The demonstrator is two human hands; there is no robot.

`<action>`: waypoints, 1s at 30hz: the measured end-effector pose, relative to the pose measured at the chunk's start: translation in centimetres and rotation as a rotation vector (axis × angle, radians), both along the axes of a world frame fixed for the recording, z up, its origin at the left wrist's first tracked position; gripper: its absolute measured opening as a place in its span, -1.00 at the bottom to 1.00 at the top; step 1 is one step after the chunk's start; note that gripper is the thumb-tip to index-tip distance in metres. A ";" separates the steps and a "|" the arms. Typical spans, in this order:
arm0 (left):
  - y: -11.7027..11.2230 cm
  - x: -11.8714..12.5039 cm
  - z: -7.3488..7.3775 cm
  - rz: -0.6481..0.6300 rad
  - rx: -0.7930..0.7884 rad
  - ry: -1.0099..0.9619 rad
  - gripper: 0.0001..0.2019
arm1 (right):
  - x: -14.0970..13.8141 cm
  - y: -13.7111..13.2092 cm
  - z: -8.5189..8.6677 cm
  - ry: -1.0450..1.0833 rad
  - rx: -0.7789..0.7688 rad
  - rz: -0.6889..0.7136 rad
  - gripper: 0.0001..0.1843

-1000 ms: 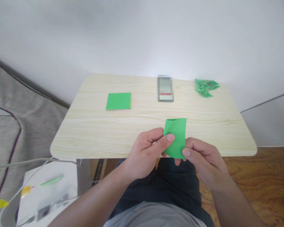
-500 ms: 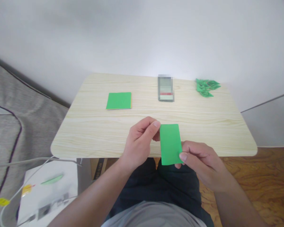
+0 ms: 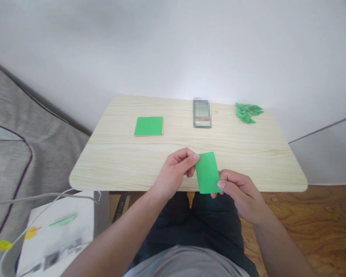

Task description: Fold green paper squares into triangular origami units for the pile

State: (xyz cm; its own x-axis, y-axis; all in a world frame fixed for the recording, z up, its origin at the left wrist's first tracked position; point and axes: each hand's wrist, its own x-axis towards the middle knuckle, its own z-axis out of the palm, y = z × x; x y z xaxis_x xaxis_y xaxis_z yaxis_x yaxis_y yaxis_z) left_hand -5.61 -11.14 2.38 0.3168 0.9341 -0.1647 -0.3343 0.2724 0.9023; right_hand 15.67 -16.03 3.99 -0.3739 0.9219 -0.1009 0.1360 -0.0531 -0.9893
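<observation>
A green paper (image 3: 207, 172), folded into a narrow rectangle, is held over the near edge of a light wooden table (image 3: 127, 161). My left hand (image 3: 174, 173) pinches its upper left corner with thumb and fingers. My right hand (image 3: 239, 194) pinches the lower right corner, thumb on top. Both hands sit close together just above my lap.
A stack of green square sheets (image 3: 149, 126) lies at the table's left back. A phone (image 3: 202, 113) lies at the back middle, and a pile of small folded green pieces (image 3: 248, 112) at the back right. A grey sofa (image 3: 14, 146) and a white box with cables (image 3: 54, 234) stand to the left.
The paper went from loosely curled to a flat folded rectangle. My left hand slid from its middle up to the top left corner; the view shifted slightly.
</observation>
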 end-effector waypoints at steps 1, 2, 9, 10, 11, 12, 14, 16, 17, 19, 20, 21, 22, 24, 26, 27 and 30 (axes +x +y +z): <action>-0.1 -0.1 0.0 0.018 0.004 -0.002 -0.67 | 0.1 0.1 -0.2 0.008 -0.010 -0.013 -0.67; -0.2 -0.2 0.1 0.032 0.003 -0.005 -0.67 | 0.1 0.2 -0.5 0.013 -0.021 -0.033 -0.68; -1.1 0.2 0.4 0.140 0.021 -0.007 -0.70 | -0.5 0.9 -2.4 0.246 -0.138 -0.361 -0.67; -1.2 0.4 0.4 0.158 0.028 -0.008 -0.70 | -0.8 0.9 -2.5 0.318 -0.200 -0.364 -0.63; -1.3 0.7 0.2 0.172 0.036 -0.007 -0.71 | -1.1 0.8 -2.6 0.369 -0.257 -0.345 -0.59; -1.5 0.9 0.1 0.182 0.045 -0.003 -0.71 | -1.4 0.7 -2.6 0.402 -0.308 -0.320 -0.56; -1.7 1.4 -0.2 0.188 0.058 0.005 -0.70 | -2.0 0.7 -2.7 0.422 -0.370 -0.283 -0.56; -1.8 1.7 -0.5 0.192 0.061 -0.008 -0.69 | -2.4 0.9 -2.8 0.418 -0.359 -0.284 -0.61; -1.8 1.7 -0.7 0.201 0.051 -0.027 -0.69 | -2.5 1.1 -2.9 0.406 -0.328 -0.291 -0.63; -1.7 1.8 -0.8 0.204 0.030 -0.075 -0.70 | -2.5 1.6 -2.9 0.363 -0.248 -0.301 -0.65; -1.6 1.7 -0.9 0.199 0.021 -0.091 -0.70 | -2.5 1.9 -2.9 0.333 -0.210 -0.301 -0.65; -1.4 1.7 -0.9 0.191 0.015 -0.097 -0.70 | -2.5 2.2 -2.8 0.297 -0.179 -0.299 -0.65; -1.2 1.6 -0.8 0.179 0.012 -0.086 -0.69 | -2.4 2.4 -2.7 0.261 -0.150 -0.295 -0.65; -0.7 1.6 -0.6 0.148 0.023 -0.019 -0.69 | -2.3 2.9 -2.3 0.198 -0.090 -0.279 -0.66; -0.2 1.6 -0.3 0.117 0.055 0.080 -0.68 | -2.1 3.2 -1.9 0.153 -0.034 -0.254 -0.67; 0.0 1.7 -0.2 0.106 0.072 0.124 -0.68 | -2.0 3.3 -1.7 0.135 -0.012 -0.240 -0.68; 0.6 1.8 -0.2 0.102 0.096 0.194 -0.67 | -1.9 3.7 -1.5 0.083 0.013 -0.222 -0.67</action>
State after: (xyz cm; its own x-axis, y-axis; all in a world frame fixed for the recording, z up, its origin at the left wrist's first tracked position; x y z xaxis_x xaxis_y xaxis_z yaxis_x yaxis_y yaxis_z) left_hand -3.78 -10.58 2.20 0.1906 0.9740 -0.1222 -0.1737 0.1559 0.9724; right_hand 13.81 -12.35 2.50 -0.1683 0.9835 -0.0662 0.0409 -0.0601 -0.9974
